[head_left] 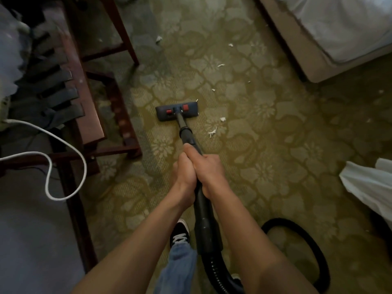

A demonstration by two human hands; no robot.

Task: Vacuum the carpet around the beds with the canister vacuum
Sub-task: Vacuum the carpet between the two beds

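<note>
Right now the left hand [184, 174] and the right hand [210, 166] both curl tight around the black vacuum pipe [185, 128]. Its flat head [177, 112] sits on the carpet [275, 145] ahead of them. White scraps [212, 131] lie beyond, toward the bed [343, 24], so lots is left.

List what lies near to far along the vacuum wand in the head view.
Black-and-white lace-up sneaker → left hand and right hand, both gripping the black plastic wand → blue-grey flat floor head with red pedals → farthest crumpled white paper scrap.
</note>
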